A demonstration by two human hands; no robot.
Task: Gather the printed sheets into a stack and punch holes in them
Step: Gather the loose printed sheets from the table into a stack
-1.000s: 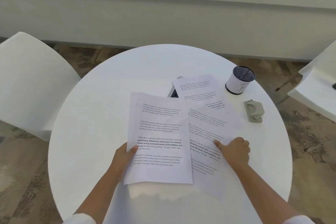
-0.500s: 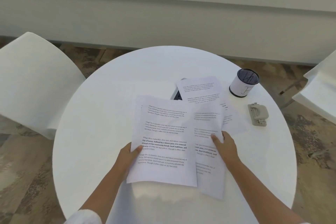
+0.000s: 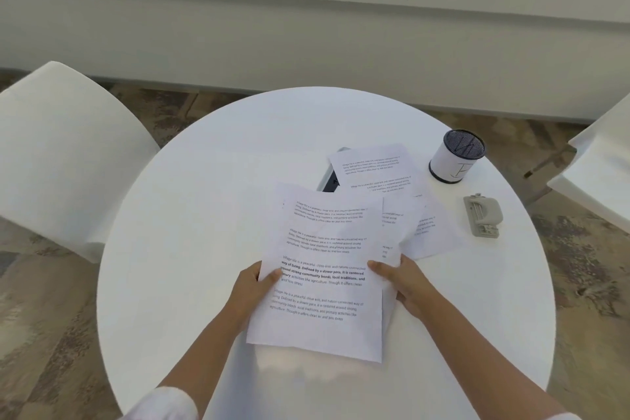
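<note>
From the head view, the left hand (image 3: 250, 286) pinches the left edge of the top printed sheet (image 3: 324, 269), thumb over the text and fingers hidden beneath. The right hand (image 3: 407, 283) grips the right edge where a second sheet (image 3: 392, 232) sticks out. More sheets (image 3: 375, 167) lie behind on the white tabletop (image 3: 204, 215), with the hole punch (image 3: 483, 215) well apart to the right.

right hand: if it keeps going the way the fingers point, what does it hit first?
The right hand points left across the top sheet; straight on, it would likely meet the left hand holding the opposite edge. Height above the paper is unclear.
</note>
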